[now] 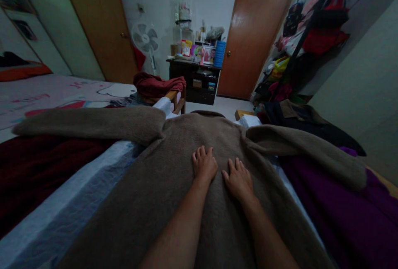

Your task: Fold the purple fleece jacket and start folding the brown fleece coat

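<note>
A long brown coat (pixel 177 169) lies spread out before me, its sleeves stretched to both sides and its collar at the far end. On its upper middle rests my left hand (pixel 204 164), palm down with the fingers slightly bent and apart. Close to the right of it, my right hand (pixel 239 179) also presses flat on the cloth, fingers spread. Neither hand grips anything. The coat's left sleeve (pixel 93 124) reaches over a dark red cloth (pixel 46 169). Its right sleeve (pixel 314 149) crosses a purple garment (pixel 326 207).
A pale blue quilted surface (pixel 83 194) shows beside the coat. Beyond are a bed with a pink printed cover (pixel 71 90), a red cloth heap (pixel 158 84), a white fan (pixel 145 39), a dark cabinet (pixel 192 93) and a door (pixel 248 37). A dark garment (pixel 317 126) lies at right.
</note>
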A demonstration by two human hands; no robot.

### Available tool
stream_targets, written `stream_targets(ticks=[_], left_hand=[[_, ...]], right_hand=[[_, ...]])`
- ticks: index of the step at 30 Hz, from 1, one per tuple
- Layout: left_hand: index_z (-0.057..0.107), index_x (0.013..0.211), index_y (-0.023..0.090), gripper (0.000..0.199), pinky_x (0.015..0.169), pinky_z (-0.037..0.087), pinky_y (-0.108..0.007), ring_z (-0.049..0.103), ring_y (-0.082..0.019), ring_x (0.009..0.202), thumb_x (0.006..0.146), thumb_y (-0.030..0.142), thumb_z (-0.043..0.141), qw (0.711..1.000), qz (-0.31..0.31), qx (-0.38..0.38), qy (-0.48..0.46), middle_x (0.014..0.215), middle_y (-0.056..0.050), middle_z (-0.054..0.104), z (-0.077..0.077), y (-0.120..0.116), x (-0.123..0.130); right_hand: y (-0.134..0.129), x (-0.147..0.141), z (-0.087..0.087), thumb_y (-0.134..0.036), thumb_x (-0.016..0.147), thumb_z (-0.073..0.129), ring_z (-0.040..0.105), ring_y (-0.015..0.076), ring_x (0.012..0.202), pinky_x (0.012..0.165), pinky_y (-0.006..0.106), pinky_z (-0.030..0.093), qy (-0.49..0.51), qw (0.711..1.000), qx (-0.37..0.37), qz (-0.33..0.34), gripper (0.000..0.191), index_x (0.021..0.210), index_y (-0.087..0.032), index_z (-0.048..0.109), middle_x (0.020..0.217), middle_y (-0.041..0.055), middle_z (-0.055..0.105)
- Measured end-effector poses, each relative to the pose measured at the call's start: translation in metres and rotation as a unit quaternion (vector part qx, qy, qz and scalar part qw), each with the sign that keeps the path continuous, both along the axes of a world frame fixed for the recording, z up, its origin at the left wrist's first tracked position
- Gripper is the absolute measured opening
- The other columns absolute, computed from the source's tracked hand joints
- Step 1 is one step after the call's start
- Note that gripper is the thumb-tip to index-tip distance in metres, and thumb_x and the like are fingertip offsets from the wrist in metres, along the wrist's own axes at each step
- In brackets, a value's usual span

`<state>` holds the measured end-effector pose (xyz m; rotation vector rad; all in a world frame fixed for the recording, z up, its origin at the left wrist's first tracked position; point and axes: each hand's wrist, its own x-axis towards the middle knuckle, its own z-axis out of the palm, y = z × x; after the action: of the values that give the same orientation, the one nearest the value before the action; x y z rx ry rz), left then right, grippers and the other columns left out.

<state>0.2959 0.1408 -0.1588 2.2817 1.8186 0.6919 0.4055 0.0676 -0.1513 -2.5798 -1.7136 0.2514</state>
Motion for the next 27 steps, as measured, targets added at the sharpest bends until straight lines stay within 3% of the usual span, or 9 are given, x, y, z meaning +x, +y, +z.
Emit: stream_targets(ticks=[8, 12, 17, 21, 27], left_hand=[[0.058, 0.126, 0.025, 0.038, 0.109, 0.028, -0.047, 0.04, -0.028, 0.13, 0.09, 0.024, 0.045, 1.0, -0.001, -0.009, -0.001, 0.137, -0.013, 0.049, 0.001, 0.0, 0.005], [0.06, 0.123, 0.025, 0.037, 0.108, 0.031, -0.042, 0.044, -0.025, 0.127, 0.091, 0.022, 0.043, 0.999, -0.003, -0.032, -0.02, 0.136, -0.011, 0.052, 0.005, 0.004, 0.005], [0.05, 0.135, 0.022, 0.044, 0.11, 0.031, -0.038, 0.041, -0.021, 0.133, 0.092, 0.019, 0.039, 0.998, -0.005, -0.04, -0.037, 0.142, -0.008, 0.05, 0.007, 0.007, 0.005], [0.046, 0.14, 0.02, 0.049, 0.113, 0.026, -0.044, 0.033, -0.022, 0.139, 0.093, 0.016, 0.032, 0.998, -0.032, -0.053, -0.008, 0.15, -0.007, 0.043, 0.001, 0.007, 0.006], [0.05, 0.136, 0.022, 0.049, 0.113, 0.026, -0.048, 0.032, -0.025, 0.14, 0.088, 0.016, 0.039, 0.999, -0.037, -0.032, 0.019, 0.152, -0.006, 0.039, -0.007, 0.007, 0.008]], right_hand=[[0.015, 0.013, -0.007, -0.05, 0.094, 0.033, 0.012, 0.0332, 0.146, 0.111, 0.057, 0.018, 0.009, 1.0, -0.021, -0.009, 0.067, 0.152, -0.016, 0.027, 0.159, 0.016, 0.013], [0.046, 0.012, -0.003, -0.035, 0.095, 0.035, 0.019, 0.0284, 0.145, 0.112, 0.05, 0.023, 0.045, 0.994, -0.003, 0.094, 0.056, 0.148, -0.02, 0.034, 0.159, 0.0096, 0.021], [0.081, 0.012, -0.008, -0.041, 0.098, 0.03, 0.018, 0.0228, 0.146, 0.116, 0.043, 0.015, 0.035, 0.985, 0.053, 0.162, 0.054, 0.148, -0.022, 0.035, 0.158, 0.0047, 0.025], [0.105, 0.028, -0.011, -0.046, 0.098, 0.029, 0.018, 0.0229, 0.146, 0.116, 0.041, 0.016, 0.025, 0.984, 0.054, 0.169, 0.056, 0.149, -0.021, 0.034, 0.158, 0.0051, 0.025], [0.138, 0.053, -0.013, -0.05, 0.097, 0.029, 0.014, 0.0241, 0.146, 0.115, 0.046, 0.014, 0.014, 0.991, 0.042, 0.126, 0.06, 0.151, -0.023, 0.028, 0.16, 0.0041, 0.02]])
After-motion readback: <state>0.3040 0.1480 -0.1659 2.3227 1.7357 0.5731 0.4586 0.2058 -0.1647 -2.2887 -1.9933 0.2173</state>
